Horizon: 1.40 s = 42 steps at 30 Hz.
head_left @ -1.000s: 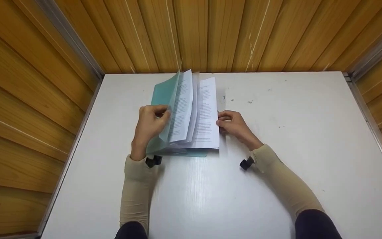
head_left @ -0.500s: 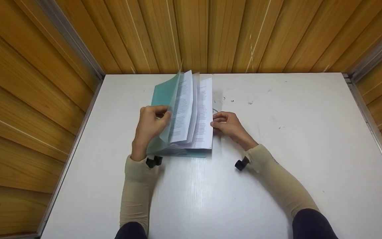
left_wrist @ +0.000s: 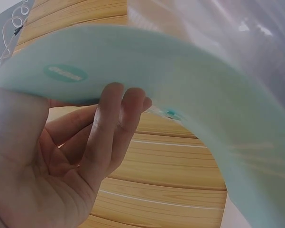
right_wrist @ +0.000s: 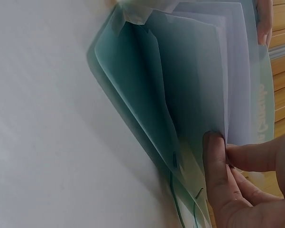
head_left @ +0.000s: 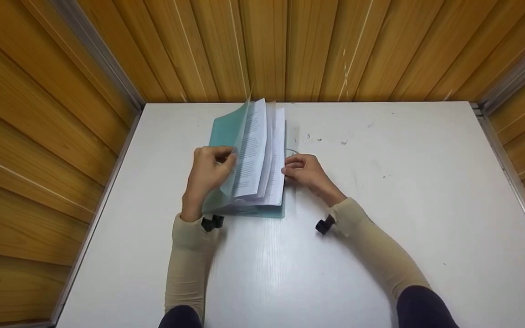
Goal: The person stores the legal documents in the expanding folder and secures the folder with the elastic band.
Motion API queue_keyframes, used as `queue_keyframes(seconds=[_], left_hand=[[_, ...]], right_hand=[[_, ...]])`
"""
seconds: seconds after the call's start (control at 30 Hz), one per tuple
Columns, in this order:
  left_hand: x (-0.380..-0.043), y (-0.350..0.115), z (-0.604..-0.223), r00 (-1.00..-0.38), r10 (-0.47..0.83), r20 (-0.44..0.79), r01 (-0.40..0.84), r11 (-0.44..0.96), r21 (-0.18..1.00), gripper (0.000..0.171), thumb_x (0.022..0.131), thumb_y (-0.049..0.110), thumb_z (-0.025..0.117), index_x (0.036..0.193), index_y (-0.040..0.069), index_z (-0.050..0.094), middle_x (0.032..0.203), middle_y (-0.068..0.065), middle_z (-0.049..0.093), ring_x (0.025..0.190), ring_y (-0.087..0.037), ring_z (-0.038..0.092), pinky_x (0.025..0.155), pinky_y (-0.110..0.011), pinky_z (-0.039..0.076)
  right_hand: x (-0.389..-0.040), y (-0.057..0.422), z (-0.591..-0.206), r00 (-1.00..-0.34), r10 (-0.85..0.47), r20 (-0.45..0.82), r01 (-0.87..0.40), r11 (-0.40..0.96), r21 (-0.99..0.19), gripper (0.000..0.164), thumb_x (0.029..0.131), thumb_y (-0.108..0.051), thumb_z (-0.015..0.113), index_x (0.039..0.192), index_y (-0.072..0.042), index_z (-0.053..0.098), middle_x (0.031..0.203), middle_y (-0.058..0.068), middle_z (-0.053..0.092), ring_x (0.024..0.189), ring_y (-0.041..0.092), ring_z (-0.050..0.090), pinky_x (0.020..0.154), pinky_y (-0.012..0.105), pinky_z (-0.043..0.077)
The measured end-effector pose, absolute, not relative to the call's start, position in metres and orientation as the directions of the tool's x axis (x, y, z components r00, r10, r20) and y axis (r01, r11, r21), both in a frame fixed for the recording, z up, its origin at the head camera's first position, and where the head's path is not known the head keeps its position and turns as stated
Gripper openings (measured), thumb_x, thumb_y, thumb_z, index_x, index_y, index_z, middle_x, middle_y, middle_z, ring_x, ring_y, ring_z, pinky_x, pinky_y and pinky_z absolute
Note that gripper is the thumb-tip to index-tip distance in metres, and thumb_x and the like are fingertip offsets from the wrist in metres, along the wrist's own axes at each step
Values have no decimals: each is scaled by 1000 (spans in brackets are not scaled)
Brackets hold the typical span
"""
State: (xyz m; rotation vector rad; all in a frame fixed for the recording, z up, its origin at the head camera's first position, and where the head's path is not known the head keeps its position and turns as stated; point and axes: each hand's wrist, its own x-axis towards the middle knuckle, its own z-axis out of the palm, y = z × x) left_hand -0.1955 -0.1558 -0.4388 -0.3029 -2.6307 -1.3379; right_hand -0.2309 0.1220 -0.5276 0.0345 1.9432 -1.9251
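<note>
A teal plastic folder (head_left: 227, 129) stands partly open on the white table, with printed sheets and clear sleeves fanned inside. My left hand (head_left: 207, 169) pinches its raised translucent cover (left_wrist: 109, 57), which bows in a curve in the left wrist view. At the opposite side, my right hand (head_left: 309, 172) pinches the outer edge of a printed sheet (head_left: 277, 159) between thumb and fingers. Other sheets (head_left: 253, 150) lean upright between the two hands. The right wrist view shows the folder's back part (right_wrist: 133, 80) spread apart below the sheets, with a thin elastic cord (right_wrist: 174, 199) near its edge.
The white table (head_left: 381, 205) extends around the folder, with small dark marks to its right. Wood-look panels (head_left: 312, 50) rise behind and at both sides. A white cable (left_wrist: 14, 28) shows at the corner of the left wrist view.
My right hand has moved left with the sheet, whose printed face now looks narrower. More of the folder's teal lower edge shows. My left hand has barely moved.
</note>
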Motion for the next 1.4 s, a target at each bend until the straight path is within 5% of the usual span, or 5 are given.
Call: queue_keyframes(seconds=[1.4], left_hand=[[-195,-155,-438,-959,107,261,275,556,784,26,95,5,67,116,-5,79,111,-20,80,87,-27,79,78,-44,63]], right_hand=[[-238,94,-529,-922,-247,-298,273,131,-953,29,93,6,71,120,14,71,115,26,77,87,15,79,85,34,64]])
